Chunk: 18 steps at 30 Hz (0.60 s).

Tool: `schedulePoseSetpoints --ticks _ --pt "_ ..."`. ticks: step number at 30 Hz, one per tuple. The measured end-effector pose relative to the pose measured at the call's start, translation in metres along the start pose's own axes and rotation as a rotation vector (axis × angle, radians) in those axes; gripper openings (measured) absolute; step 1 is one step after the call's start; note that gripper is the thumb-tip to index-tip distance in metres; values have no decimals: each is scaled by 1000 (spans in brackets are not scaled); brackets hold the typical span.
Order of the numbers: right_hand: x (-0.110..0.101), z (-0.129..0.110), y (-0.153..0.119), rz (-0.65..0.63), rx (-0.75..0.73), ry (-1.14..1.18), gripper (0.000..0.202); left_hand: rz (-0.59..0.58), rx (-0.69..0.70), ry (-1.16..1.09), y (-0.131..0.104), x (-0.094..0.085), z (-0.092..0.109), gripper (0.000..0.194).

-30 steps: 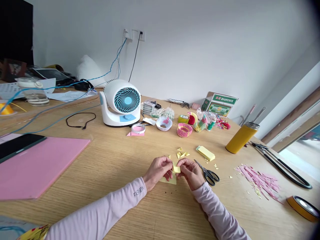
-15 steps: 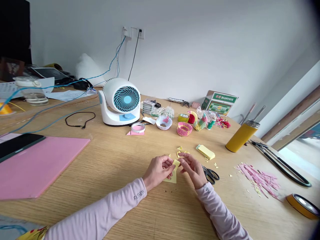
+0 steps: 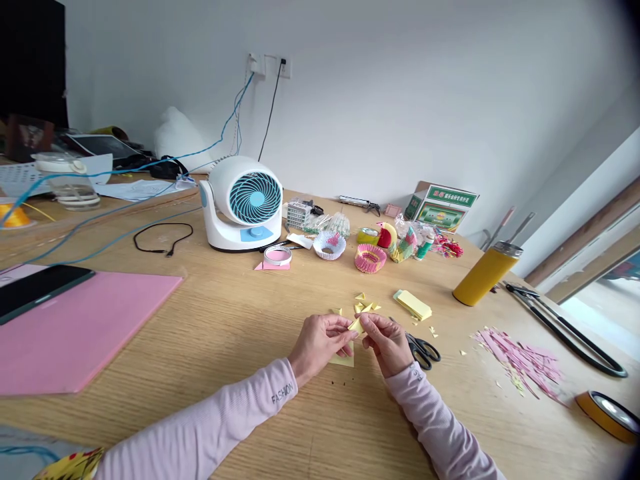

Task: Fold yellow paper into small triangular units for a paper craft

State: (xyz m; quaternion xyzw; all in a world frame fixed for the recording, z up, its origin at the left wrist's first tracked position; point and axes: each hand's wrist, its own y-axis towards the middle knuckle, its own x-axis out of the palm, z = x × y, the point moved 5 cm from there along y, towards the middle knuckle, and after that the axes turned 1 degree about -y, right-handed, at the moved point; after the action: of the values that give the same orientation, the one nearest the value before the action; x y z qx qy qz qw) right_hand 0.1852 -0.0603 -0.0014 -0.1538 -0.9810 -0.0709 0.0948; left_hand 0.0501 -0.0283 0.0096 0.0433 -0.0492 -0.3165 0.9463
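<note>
Between my two hands is a small slip of yellow paper [image 3: 357, 326], partly folded. My left hand [image 3: 323, 343] pinches its left end, and my right hand [image 3: 386, 341] pinches the right end between thumb and fingers. Below them on the table lies a flat yellow paper sheet [image 3: 344, 360], partly hidden by my left fingers. Just beyond my fingertips sit several small folded yellow triangles [image 3: 367, 307]. Black-handled scissors [image 3: 424, 351] lie beside my right hand, their blades partly covered by it. A stack of yellow paper slips [image 3: 413, 305] rests farther back on the right.
Pink paper scraps [image 3: 523, 360], a roll of tape [image 3: 607, 415] and a yellow bottle [image 3: 486, 275] are on the right. A white fan [image 3: 245, 207], a white folded-paper ring [image 3: 329, 245] and a pink one [image 3: 370, 259] stand behind. A pink board [image 3: 100, 333] lies left.
My right hand has closed in on the yellow slip and now pinches it. The slip has gone from standing flat to being folded over. The view has shifted slightly.
</note>
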Motion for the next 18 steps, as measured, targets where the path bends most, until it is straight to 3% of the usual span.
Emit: schedulePoseSetpoints --ticks 8,18 --pt "-3 -2 0 0 -22 -44 15 -6 28 62 0 -1 4 34" --pt "-7 3 1 20 -71 -96 17 -37 183 391 -3 -2 8 34"
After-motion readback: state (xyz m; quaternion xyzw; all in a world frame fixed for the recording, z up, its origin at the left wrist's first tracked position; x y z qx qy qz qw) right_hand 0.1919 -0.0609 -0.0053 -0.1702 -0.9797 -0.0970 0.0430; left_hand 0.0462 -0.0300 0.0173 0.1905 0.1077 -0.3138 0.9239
